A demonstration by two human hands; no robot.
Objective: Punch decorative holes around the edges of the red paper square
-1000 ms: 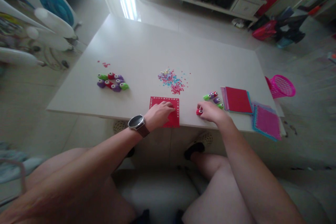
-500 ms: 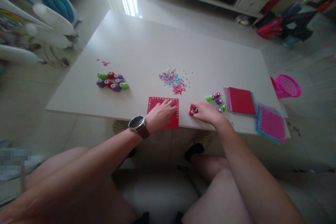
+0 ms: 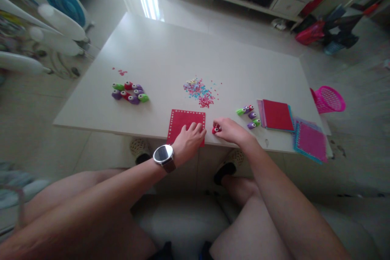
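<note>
A red square sheet of paper (image 3: 179, 124) lies at the table's near edge, with small punched holes along its left, far and right borders. My left hand (image 3: 189, 140) rests on its near right part with fingers spread, and covers that corner. Just right of the sheet, my right hand (image 3: 229, 131) is closed around a small red craft hole punch (image 3: 216, 129) with a round white button. The punch is close to the paper's right edge; whether they touch, I cannot tell. Several green, purple and red punches (image 3: 252, 115) stand beyond my right hand.
Paper confetti (image 3: 199, 92) is heaped mid-table. More craft punches (image 3: 129, 93) stand on the left, near a few red bits (image 3: 122, 72). At right lie a stack of coloured sheets (image 3: 277, 115) and punched sheets (image 3: 310, 141) overhanging the edge. A pink basket (image 3: 330, 99) stands beyond.
My left hand has slid towards me over the red sheet, uncovering more of its middle. My right hand has moved left with the red punch, nearer the sheet's edge.
</note>
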